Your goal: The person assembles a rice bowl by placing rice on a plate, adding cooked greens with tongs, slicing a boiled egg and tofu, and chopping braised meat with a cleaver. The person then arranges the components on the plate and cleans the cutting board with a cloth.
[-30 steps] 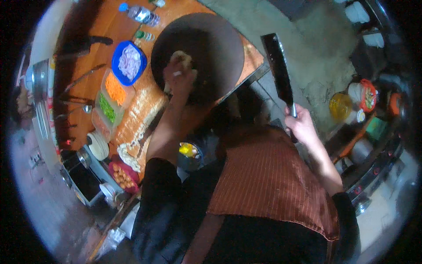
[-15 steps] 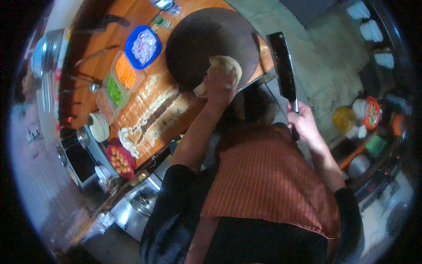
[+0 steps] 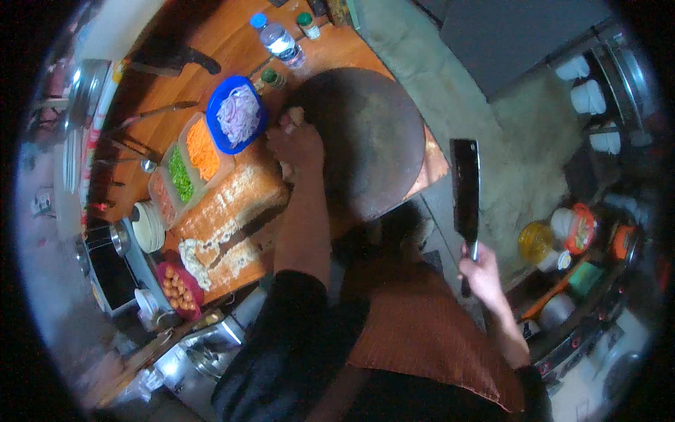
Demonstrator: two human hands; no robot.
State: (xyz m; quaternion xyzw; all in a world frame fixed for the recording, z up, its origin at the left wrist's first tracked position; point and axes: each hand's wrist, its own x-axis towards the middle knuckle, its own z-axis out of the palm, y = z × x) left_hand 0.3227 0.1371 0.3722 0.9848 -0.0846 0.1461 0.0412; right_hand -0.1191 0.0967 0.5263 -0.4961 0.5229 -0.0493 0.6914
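Observation:
My left hand (image 3: 299, 146) is at the left edge of a large round dark board (image 3: 373, 133), closed round a bunched pale cloth (image 3: 295, 114); only bits of the cloth show past the fingers. Off the board's right side, over the floor, my right hand (image 3: 479, 269) grips a cleaver (image 3: 466, 186) by its handle, the broad dark blade pointing away from me. Just left of my left hand sits a blue bowl (image 3: 219, 137) of sliced purple onion (image 3: 239, 116).
Left on the wooden table (image 3: 232, 204), dusted with flour, are tubs of shredded carrot (image 3: 202, 151) and chopped greens (image 3: 181, 176), stacked plates (image 3: 149, 226) and a red basket (image 3: 193, 278) of eggs. A water bottle (image 3: 281, 46) stands at the back. Shelves (image 3: 552, 285) hold containers at right.
My left hand has moved with the cloth from the middle of the board to its left edge. The cleaver in my right hand sits lower in the view.

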